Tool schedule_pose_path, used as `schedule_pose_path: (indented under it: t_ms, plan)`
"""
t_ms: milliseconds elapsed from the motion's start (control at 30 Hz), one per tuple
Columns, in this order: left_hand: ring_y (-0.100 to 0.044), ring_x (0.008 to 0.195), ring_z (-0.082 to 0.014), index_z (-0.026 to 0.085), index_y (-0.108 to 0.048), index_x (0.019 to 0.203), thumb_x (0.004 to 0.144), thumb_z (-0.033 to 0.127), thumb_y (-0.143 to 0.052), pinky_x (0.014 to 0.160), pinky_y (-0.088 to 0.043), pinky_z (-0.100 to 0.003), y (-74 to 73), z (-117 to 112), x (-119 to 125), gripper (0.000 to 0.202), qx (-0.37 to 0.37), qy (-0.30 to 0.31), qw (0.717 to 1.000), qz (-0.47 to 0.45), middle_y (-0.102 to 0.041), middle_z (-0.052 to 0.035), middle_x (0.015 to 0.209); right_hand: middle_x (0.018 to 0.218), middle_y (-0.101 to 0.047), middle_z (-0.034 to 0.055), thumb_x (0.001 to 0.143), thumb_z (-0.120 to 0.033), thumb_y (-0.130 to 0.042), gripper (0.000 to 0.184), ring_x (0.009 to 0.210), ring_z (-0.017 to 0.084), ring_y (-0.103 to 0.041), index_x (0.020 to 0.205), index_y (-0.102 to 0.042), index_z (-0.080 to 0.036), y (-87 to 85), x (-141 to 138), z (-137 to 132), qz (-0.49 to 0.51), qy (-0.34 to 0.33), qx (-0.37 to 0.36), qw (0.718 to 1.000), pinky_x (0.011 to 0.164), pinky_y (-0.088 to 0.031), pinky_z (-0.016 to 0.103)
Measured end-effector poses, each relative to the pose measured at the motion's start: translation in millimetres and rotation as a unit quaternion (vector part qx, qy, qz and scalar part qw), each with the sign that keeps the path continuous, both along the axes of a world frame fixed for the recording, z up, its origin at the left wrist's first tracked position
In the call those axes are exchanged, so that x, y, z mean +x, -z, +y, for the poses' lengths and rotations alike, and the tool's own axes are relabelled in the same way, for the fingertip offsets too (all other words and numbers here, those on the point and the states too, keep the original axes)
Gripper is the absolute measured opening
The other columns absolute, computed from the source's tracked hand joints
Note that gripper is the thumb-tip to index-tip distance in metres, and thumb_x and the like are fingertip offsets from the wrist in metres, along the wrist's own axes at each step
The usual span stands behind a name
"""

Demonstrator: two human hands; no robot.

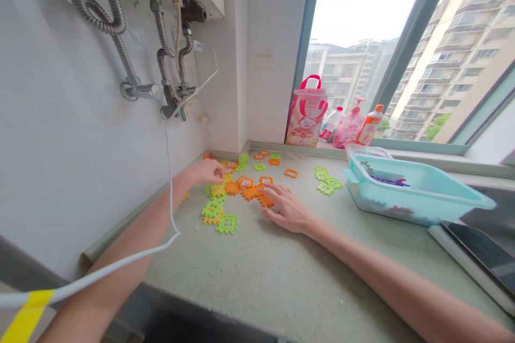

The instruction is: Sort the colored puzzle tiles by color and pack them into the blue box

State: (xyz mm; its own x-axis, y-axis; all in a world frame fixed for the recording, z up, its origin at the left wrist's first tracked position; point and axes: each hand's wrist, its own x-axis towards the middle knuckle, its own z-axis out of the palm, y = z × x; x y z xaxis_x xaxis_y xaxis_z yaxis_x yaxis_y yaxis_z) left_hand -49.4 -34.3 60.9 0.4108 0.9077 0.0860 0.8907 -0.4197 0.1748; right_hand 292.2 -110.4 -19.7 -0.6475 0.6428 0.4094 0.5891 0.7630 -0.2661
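Note:
Several flat plastic interlocking tiles in orange (251, 191), green (227, 223) and yellow (218, 189) lie scattered on the grey-green countertop (281, 273) near the wall corner. My left hand (207, 171) reaches into the pile with fingertips pinched on a yellow-orange tile by the wall. My right hand (287, 208) lies palm down with fingers spread, its fingertips touching orange tiles. More green tiles (328, 182) rest to the right.
A light-blue plastic tub (418, 195) with a few pieces inside stands at the right. A pink bag (306, 112) and bottles (351, 127) sit on the windowsill. Pipes (116, 26) and a white cable (171, 171) hang on the left wall. A dark hob (483, 252) lies far right.

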Motion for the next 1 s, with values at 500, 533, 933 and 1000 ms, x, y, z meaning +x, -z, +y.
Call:
schedule_pose_path:
  t_ms: [500,533,933,1000]
  plan:
    - [-0.069,0.081,-0.021,0.027,-0.083,0.088,0.056,0.055,-0.089,0.066,-0.046,-0.025,3.8,8.6,-29.9,0.042,-0.163,-0.019,0.986,0.012,-0.08,-0.0023,0.092,0.165,-0.042,0.0097,0.099,-0.068,-0.053,0.056,0.146,0.038,-0.044,0.147,-0.059,-0.039,-5.8,-81.1,58.9,-0.075,-0.052,-0.028,0.995,0.118,-0.025,0.068]
    - [-0.068,0.077,-0.02,0.027,-0.083,0.085,0.057,0.056,-0.088,0.064,-0.044,-0.025,3.3,8.2,-31.6,0.041,-0.174,-0.018,0.984,0.012,-0.079,-0.0017,0.088,0.164,-0.043,0.0103,0.099,-0.068,-0.054,0.056,0.144,0.037,-0.046,0.145,-0.06,-0.038,-5.2,-80.7,58.7,-0.073,-0.051,-0.026,0.996,0.117,-0.026,0.067]
    - [-0.055,0.057,-0.0158,0.021,-0.073,0.063,0.069,0.064,-0.078,0.054,-0.037,-0.028,25.7,12.3,-9.7,0.043,-0.067,-0.01,0.998,-0.017,-0.065,-0.0014,0.062,0.158,-0.047,0.009,0.1,-0.048,-0.06,0.046,0.137,0.035,-0.052,0.145,-0.062,-0.039,-9.2,-76.9,51.9,-0.054,-0.107,-0.005,0.993,0.113,-0.037,0.057]
    - [-0.064,0.072,-0.0186,0.023,-0.081,0.084,0.076,0.057,-0.073,0.065,-0.045,-0.027,28.5,15.4,-12.8,0.036,-0.008,0.011,0.998,-0.062,-0.074,-0.0041,0.081,0.152,-0.054,0.009,0.098,-0.048,-0.063,0.043,0.133,0.033,-0.055,0.139,-0.067,-0.036,-8.8,-76.4,52.1,-0.038,-0.104,-0.006,0.994,0.112,-0.039,0.054]
